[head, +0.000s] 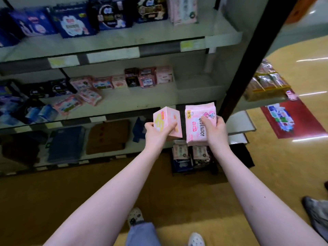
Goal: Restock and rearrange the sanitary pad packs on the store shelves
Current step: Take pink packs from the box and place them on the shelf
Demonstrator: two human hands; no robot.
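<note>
While standing before the shelving, holds two packs out just in front of the middle shelf's [142, 103] front edge. Grips a pink box [167, 119] in the left hand [156, 129], thumb across its near face, fingers curled round its left edge, box tilted. Pinches a pink soft pack [197, 126] in the right hand [215, 128], thumb on the printed face, print upside down. Carries the two just beside each other, narrow gap between. Further back on the middle shelf, a row of small pink and dark packs [147, 79]; on the top shelf [159, 35], dark blue packs [71, 23]. Under the hands, on the floor [177, 192], more packs in a dark carton [188, 157].
</note>
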